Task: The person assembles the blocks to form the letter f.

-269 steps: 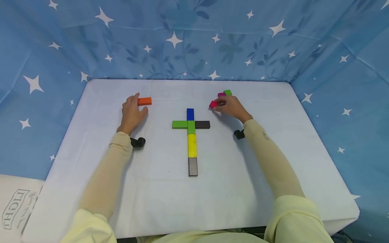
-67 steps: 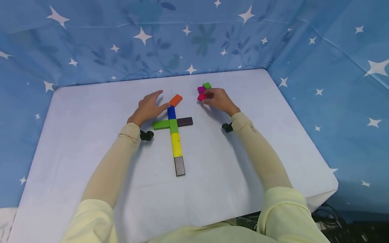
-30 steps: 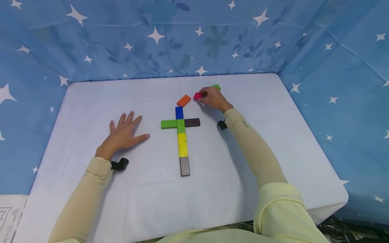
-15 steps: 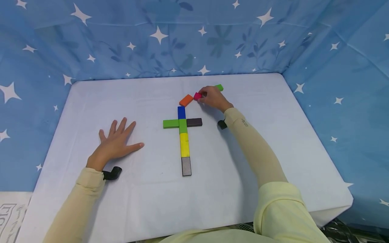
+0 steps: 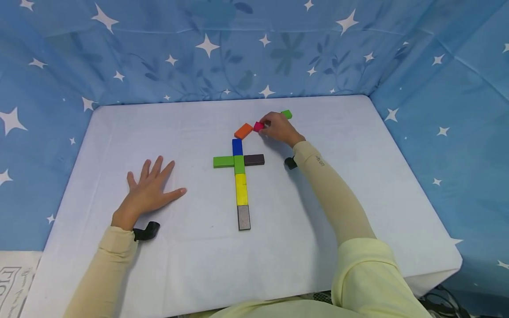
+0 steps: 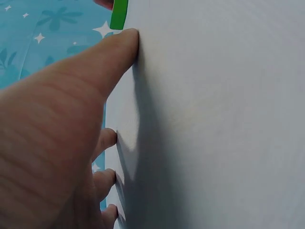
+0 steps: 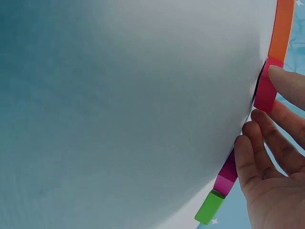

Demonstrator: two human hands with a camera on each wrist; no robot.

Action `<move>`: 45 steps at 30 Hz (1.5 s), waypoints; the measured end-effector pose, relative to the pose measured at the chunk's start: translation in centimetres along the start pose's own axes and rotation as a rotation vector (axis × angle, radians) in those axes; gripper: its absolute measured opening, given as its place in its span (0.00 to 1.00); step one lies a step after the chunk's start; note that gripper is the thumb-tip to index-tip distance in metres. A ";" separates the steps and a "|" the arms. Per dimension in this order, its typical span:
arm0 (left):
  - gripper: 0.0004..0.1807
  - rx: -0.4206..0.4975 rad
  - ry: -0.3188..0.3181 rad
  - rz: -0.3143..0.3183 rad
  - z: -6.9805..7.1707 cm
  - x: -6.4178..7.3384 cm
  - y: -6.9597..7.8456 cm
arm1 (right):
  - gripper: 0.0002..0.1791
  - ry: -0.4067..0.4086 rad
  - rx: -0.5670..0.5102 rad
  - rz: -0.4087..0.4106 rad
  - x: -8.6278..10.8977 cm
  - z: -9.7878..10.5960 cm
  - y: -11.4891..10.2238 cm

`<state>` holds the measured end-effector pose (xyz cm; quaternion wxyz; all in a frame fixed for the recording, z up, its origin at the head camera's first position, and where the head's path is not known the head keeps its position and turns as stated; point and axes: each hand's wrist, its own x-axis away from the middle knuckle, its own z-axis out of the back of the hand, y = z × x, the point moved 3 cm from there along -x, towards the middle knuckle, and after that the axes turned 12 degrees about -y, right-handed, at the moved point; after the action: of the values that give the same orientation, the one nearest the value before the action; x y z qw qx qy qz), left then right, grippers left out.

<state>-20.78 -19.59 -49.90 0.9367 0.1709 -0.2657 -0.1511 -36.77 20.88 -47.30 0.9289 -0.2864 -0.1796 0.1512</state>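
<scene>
My right hand (image 5: 279,129) pinches a small pinkish-red block (image 5: 258,126) at the back of the table, against or very near the orange block's (image 5: 243,131) right end. The orange block lies slanted, its lower end at the top of an upright blue block (image 5: 237,147). Below the blue one, a green block (image 5: 239,164), a yellow block (image 5: 241,190) and a grey block (image 5: 244,217) form a column. A green block (image 5: 223,162) and a dark block (image 5: 254,160) stick out sideways. My left hand (image 5: 147,192) rests on the cloth, fingers spread, holding nothing.
Behind my right hand lie a magenta block (image 7: 226,176), hidden in the head view, and a bright green block (image 5: 286,114). A white cloth covers the table (image 5: 191,274). Blue star-patterned curtains (image 5: 246,53) stand around its back and sides.
The orange block has gone from the left to above the blue one. My left hand has let it go and drawn back lower left. My right hand has brought the pinkish-red block toward it.
</scene>
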 end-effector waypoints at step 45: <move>0.58 0.003 0.016 -0.012 0.0 0.3 0.0 | 0.20 0.003 0.035 0.045 -0.5 0.0 -0.1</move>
<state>-20.53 -19.67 -49.73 0.9376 0.1752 -0.2574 -0.1548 -37.17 20.62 -47.33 0.9304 -0.2744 -0.1692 0.1747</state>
